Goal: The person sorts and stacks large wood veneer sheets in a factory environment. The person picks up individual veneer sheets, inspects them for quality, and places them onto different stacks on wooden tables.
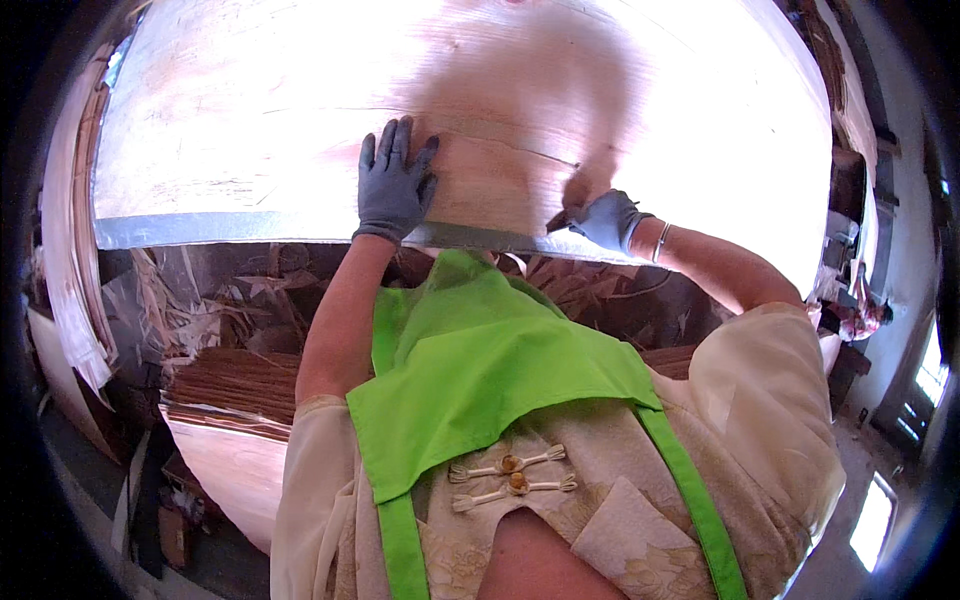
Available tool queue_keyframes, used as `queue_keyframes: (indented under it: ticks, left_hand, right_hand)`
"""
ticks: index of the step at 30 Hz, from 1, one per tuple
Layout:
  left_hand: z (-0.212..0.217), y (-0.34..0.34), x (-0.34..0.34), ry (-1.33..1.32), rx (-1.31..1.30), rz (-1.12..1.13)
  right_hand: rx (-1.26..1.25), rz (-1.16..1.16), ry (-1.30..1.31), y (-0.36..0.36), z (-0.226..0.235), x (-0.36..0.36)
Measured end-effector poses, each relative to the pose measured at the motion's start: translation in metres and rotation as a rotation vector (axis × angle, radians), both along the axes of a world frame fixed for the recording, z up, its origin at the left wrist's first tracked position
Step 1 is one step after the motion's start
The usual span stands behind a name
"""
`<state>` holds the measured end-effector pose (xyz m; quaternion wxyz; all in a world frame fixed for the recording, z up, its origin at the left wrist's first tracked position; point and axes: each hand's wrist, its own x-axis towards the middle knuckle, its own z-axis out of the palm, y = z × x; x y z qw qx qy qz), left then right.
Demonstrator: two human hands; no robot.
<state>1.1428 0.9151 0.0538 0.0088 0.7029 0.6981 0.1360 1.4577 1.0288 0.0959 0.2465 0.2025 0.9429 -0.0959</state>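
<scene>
A wide, pale wood veneer sheet (260,130) lies before me, with a thin crack in its grain near the middle. My left hand (393,185), in a grey glove, presses flat on it with fingers stretched out, close to the near edge. Farther right, my right hand (608,220), also gloved, is closed around a small dark pointed tool (559,221); its exact kind is not clear. The tool's tip is at the near edge, by the end of a grey strip (250,228) that runs along that edge from the left. My shadow darkens the middle of the sheet.
Below the near edge lie torn veneer scraps (190,310) and a stack of brown sheets (235,385). More veneer sheets (75,230) stand at the left. Another person (862,315) is far off at the right. My green apron (500,370) hangs close to the edge.
</scene>
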Motion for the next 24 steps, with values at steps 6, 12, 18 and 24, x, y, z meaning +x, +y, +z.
queue_keyframes:
  ticks: [6,12,18,24]
  left_hand:
    - [0.001,0.004,0.002,0.006,-0.025,0.025]
    - [0.003,0.003,0.001,-0.015,-0.047,0.024]
    - [0.003,0.002,0.0,-0.032,-0.021,0.004]
    - [0.0,0.0,0.002,-0.036,-0.039,-0.002]
  right_hand:
    - [-0.014,0.276,-0.147,0.047,0.008,0.011]
    - [0.001,0.287,-0.381,0.089,0.019,0.022]
    - [0.041,0.18,-0.197,0.129,-0.007,0.077]
    - [0.195,0.269,0.176,0.13,0.021,0.08]
